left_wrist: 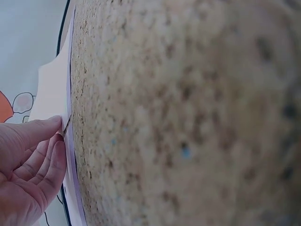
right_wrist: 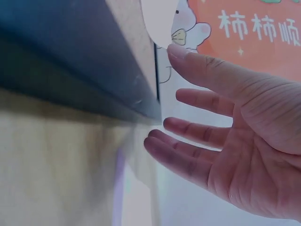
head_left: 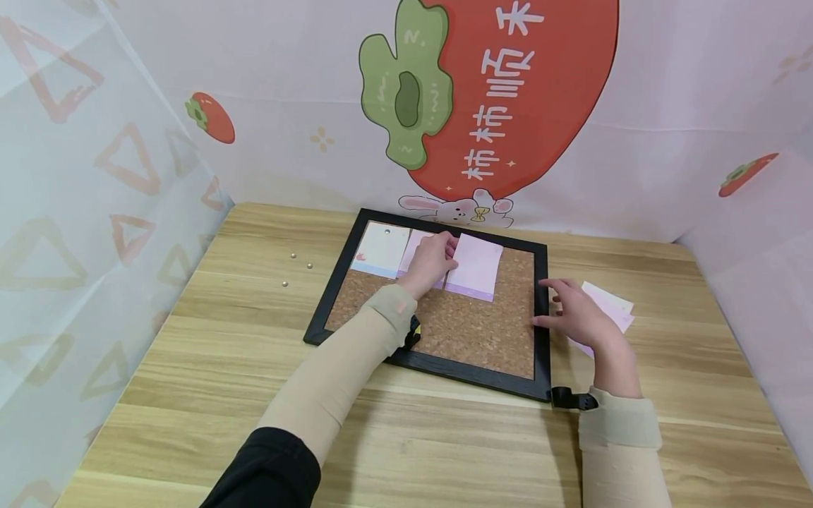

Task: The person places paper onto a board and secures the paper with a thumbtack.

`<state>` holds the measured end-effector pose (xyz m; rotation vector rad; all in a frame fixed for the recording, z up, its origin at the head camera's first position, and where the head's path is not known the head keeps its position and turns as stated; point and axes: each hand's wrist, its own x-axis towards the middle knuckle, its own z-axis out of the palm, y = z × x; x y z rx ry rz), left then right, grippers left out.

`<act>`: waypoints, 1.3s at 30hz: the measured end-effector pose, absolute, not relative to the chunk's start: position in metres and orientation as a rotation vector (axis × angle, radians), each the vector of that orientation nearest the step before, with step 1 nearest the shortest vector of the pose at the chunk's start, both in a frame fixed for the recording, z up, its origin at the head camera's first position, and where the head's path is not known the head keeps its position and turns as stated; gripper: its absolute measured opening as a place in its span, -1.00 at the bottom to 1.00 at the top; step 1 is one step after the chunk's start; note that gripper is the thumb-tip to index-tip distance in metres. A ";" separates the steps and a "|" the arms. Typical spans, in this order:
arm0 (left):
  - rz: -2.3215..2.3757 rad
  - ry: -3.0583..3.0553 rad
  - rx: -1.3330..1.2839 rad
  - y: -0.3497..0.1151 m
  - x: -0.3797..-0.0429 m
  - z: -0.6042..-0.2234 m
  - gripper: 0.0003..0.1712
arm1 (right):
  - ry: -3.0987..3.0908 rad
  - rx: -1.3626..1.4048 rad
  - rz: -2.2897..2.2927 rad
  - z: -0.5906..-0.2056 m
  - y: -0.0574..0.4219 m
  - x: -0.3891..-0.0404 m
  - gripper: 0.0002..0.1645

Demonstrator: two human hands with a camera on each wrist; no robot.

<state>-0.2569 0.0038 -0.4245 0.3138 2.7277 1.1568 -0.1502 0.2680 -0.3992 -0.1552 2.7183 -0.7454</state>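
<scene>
Right, we're looking down at a black frame (head_left: 470, 375) set at a slant on the wooden table (head_left: 190, 381), and inside it sits a sheet of cork (head_left: 489, 339). Within that border we count three papers along the upper part: a white card (head_left: 381, 252) at the left with a small pin (head_left: 387, 231) near its top edge, a pink sheet (head_left: 414, 245) in the middle, partly hidden, and a larger pink note (head_left: 476, 264) to its right. And there's the left hand (head_left: 433, 261), right over the middle sheet, fingers bent and bunched close to the thumb at the left edge of the pink note; whether they pinch that paper or something tiny, we cannot tell. The left wrist view gives us the note standing slightly away from the cork beside the thumb. Over to the other side, the right hand (head_left: 581, 310) hangs at the frame's right edge, fingers loosely spread, thumb well apart from them and nothing in its grasp; contact with the frame we can't judge. Beneath and beside that hand lie spare papers (head_left: 616, 310), white and pink, overlapping on the table. Away to the left of the frame, three loose pins (head_left: 309, 266) rest on the wood.
</scene>
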 end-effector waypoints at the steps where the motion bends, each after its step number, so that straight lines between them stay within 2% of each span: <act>1: 1.157 2.730 0.314 0.004 -0.257 -0.425 -0.68 | 2.720 -0.160 -0.751 -0.398 0.267 -0.150 -0.05; 23: 1.173 2.744 0.295 0.002 -0.255 -0.425 -0.68 | 2.673 -0.389 -0.910 -0.393 0.251 -0.153 -0.27; 32: 1.182 2.732 0.270 0.002 -0.254 -0.424 -0.67 | 2.683 -0.486 -0.938 -0.393 0.231 -0.178 -0.45; 39: 1.176 2.736 0.260 0.002 -0.256 -0.425 -0.66 | 2.780 -0.480 -0.852 -0.398 0.225 -0.192 -0.45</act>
